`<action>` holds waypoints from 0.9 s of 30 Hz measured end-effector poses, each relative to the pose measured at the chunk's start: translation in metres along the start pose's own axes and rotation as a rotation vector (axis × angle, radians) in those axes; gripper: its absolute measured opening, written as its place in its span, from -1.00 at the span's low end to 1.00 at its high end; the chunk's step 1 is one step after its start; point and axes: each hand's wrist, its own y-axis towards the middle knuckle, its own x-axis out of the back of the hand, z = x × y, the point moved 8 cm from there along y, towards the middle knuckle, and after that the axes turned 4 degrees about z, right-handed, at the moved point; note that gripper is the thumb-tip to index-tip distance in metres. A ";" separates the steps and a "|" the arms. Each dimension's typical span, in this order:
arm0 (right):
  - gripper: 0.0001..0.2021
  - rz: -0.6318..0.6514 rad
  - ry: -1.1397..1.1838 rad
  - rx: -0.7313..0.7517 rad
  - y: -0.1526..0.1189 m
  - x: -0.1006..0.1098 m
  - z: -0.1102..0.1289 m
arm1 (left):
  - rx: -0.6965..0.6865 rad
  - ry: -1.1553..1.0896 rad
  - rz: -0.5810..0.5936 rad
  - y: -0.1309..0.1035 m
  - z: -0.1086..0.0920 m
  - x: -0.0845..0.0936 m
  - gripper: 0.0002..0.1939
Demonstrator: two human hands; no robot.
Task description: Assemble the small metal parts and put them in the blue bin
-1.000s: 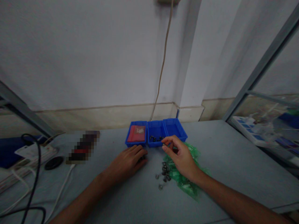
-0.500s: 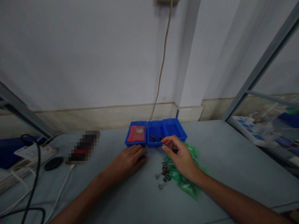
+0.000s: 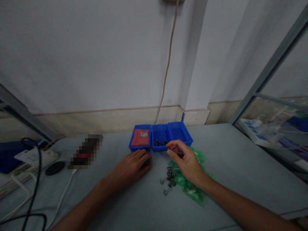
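Note:
My left hand rests on the table just in front of the left blue bin, its fingers curled over several dark screws, partly hidden. My right hand is at the front edge of the middle blue bin, thumb and forefinger pinched together. A tiny thing shows at those fingertips, too small to name. Some dark screws lie inside the middle bin. Below my right hand, more dark screws sit in a loose pile beside green plastic wrap. Two small clear round pieces lie near the pile.
The left blue bin holds a red packet; the right blue bin adjoins the middle one. At left are a pixelated object, a black disc and cables. A white power strip is at right.
My left fingers have shifted slightly, and more of the dark screws beneath them show. The right hand stays almost still at the middle bin.

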 end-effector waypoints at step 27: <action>-0.76 0.138 0.803 -0.413 -0.002 -0.022 -0.038 | 0.050 -0.026 0.048 0.003 0.008 -0.008 -0.80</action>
